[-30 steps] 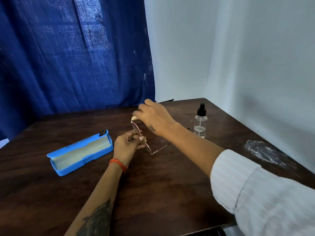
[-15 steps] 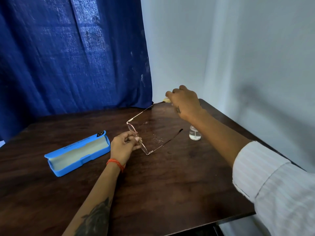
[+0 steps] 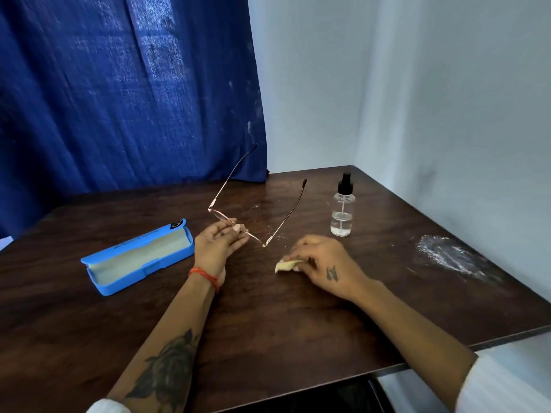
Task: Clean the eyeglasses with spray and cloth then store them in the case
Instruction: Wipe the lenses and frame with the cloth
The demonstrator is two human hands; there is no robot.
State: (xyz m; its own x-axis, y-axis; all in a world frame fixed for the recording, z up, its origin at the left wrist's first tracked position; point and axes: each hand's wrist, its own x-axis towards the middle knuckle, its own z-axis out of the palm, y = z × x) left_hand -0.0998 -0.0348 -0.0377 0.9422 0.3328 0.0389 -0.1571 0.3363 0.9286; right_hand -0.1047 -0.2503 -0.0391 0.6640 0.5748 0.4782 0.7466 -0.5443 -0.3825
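My left hand (image 3: 219,244) pinches the thin rose-gold eyeglasses (image 3: 286,220) at the front of the frame, holding them above the dark wooden table (image 3: 268,323) with both temples unfolded and pointing away from me. Low over the table just right of the glasses, my right hand (image 3: 323,263) is closed around a small folded pale-yellow cloth (image 3: 286,265). A clear spray bottle (image 3: 342,208) with a black nozzle stands upright behind my right hand. To the left of my left hand lies the blue eyeglass case (image 3: 140,257), open, its pale lining showing.
A white powdery smear (image 3: 453,257) marks the table at the right. Blue curtain (image 3: 119,99) hangs behind the table, white walls meet at the back right corner. The table's front edge runs close to me at the lower right.
My right hand, still holding the cloth, has come back from the far temple tip near the bottle down to the table in front of me. The bottle is in full view again.
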